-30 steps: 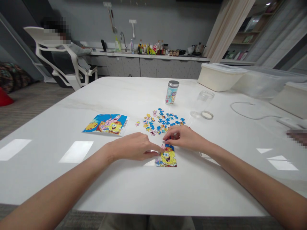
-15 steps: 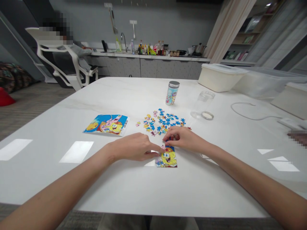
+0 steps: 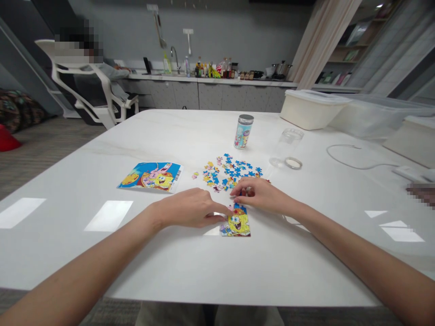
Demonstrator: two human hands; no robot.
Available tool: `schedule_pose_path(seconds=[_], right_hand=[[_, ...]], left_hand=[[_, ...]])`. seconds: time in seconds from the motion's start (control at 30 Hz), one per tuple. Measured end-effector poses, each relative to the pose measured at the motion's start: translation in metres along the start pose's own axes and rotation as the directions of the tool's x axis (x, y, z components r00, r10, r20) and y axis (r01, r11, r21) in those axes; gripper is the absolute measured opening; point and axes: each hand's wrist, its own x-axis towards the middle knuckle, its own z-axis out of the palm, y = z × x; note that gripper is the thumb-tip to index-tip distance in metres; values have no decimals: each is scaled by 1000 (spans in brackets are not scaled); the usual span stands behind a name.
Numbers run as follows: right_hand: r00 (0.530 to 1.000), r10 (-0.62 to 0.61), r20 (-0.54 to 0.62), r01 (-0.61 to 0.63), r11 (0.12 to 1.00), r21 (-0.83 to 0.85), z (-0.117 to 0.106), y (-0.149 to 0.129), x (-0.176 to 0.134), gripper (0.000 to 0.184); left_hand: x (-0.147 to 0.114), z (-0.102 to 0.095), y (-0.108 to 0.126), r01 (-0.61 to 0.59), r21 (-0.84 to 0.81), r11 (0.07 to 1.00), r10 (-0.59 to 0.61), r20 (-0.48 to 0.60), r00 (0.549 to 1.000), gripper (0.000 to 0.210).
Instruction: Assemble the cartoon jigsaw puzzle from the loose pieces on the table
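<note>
A partly joined jigsaw puzzle [image 3: 239, 225] with a yellow cartoon face lies before me on the white table. Against its upper left edge rests the stretched index finger of my left hand [image 3: 190, 209]; the thumb is held apart below. My right hand [image 3: 255, 192] is at the upper edge, thumb and index finger curled around a blue puzzle piece [image 3: 237, 204] that they partly hide. Just beyond the hands spreads a heap of loose puzzle pieces [image 3: 238, 170], mostly blue and yellow. To the left lies a picture sheet [image 3: 152, 176] with matching cartoon figures.
A printed tin [image 3: 242, 132] stands behind the heap. Right of it are a clear jar [image 3: 288, 144] and a ring-shaped lid [image 3: 293, 163]. Storage boxes [image 3: 311, 111] and a white cable [image 3: 356, 167] occupy the right side. Someone sits in an office chair [image 3: 105, 90] at far left.
My right thumb has lifted slightly, and more blue shows beneath it at the puzzle's upper edge. My left hand stays at the puzzle's left edge.
</note>
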Motion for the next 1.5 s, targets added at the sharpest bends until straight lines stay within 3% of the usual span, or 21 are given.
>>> schedule_pose_path(seconds=[0.2,0.37,0.7,1.0,1.5], right_hand=[[993,77,-94,-80,996,-29,-4,-1,2,13],[991,38,-128,-54,991,-123,-8,-2,0,14],[995,-40,-88,12,953,-302,-11,0,-3,6],[997,-25,-78,-2,942,-335,-13,-3,-6,3],[997,-12,-70,-14,933,-359,-15,1,-7,7]], left_hand=[[-1,1,0,-4,11,1000,4,-8,1000,30],[-1,0,-1,-21,9,1000,22,-36,999,30],[0,0,0,51,59,997,-50,-11,999,23],[1,4,-3,91,242,966,-100,25,995,19],[1,4,-4,59,264,963,-62,4,998,18]])
